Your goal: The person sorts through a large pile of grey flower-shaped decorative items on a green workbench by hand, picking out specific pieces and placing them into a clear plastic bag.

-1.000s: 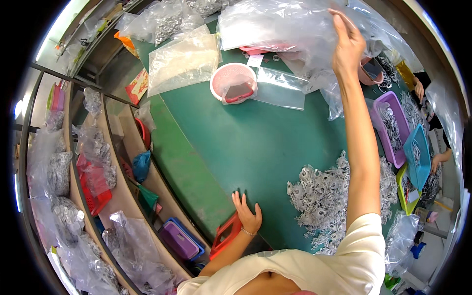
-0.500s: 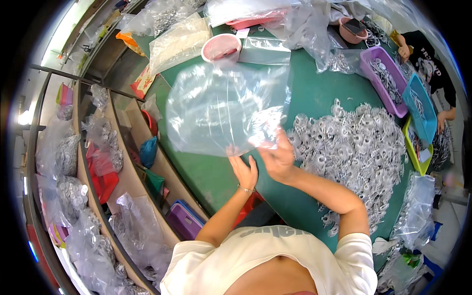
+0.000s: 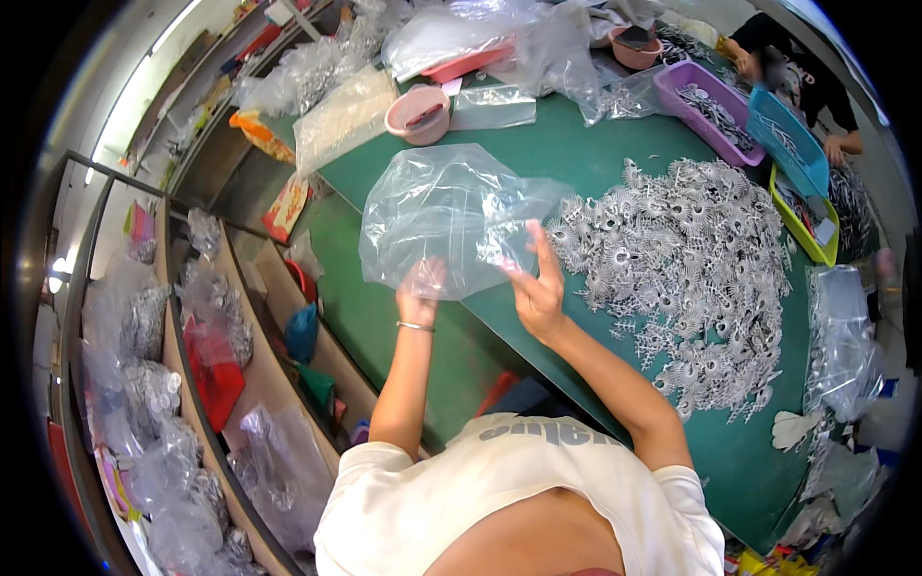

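Note:
A large clear plastic bag [image 3: 423, 206], puffed out and glossy, hangs in front of me over the near-left edge of the green table [image 3: 600, 134]. My left hand [image 3: 423, 280] is at the bag's lower edge, its fingers blurred and seen partly through the film. On the right side of the bag, my right hand [image 3: 540, 288] holds the film between raised fingers and thumb. Bright glare there hides whether anything lies inside. Right of that hand spreads a wide heap of silvery metal-looking pieces [image 3: 682, 278], many with comb-like teeth.
A pink bowl [image 3: 419, 117] stands at the back beside a flat clear bag [image 3: 495, 108]. Purple [image 3: 706, 110], blue [image 3: 789, 139] and green baskets [image 3: 805, 216] line the far right, near another person [image 3: 816, 82]. Shelves [image 3: 259, 384] with bagged goods run along my left.
The bag has drawn in and puffed up. My left hand has moved left, away from my right hand. My view has shifted, showing more floor left of the table.

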Available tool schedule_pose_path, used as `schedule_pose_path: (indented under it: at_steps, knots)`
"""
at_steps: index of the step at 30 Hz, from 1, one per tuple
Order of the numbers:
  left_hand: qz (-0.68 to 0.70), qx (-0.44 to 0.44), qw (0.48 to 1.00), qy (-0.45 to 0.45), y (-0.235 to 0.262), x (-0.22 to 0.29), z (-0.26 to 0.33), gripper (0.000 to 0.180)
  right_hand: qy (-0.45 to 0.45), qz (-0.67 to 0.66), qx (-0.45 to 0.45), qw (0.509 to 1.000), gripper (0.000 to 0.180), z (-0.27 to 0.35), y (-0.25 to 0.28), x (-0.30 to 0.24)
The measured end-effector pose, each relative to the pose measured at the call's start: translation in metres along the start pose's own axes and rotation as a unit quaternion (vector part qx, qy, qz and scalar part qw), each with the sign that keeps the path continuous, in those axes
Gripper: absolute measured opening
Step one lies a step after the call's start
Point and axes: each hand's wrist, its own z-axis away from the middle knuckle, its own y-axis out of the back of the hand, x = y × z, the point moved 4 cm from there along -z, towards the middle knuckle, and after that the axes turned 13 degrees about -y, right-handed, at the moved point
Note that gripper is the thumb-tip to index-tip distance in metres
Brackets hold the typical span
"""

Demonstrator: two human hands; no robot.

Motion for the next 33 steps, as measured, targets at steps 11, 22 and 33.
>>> schedule_pose_path:
  at_steps: [11,22,33]
  knots:
    - [-0.14,0.078,0.976,-0.145,0.015,0.039,-0.12,0.054,-0.127,0.102,-0.098,0.982,0.023,0.05,-0.059,0.0]
    - [-0.512,-0.034,0.737,-0.44,0.01,0.028,-0.117,0.062,-0.355,0.126,-0.174,0.91,0.018,0.11,0.028,-0.018]
    - [-0.521,-0.066,0.708,-0.473,-0.044,0.063,-0.041,0.048,-0.357,0.425,0.067,0.829,0.023,0.149,0.164,-0.036]
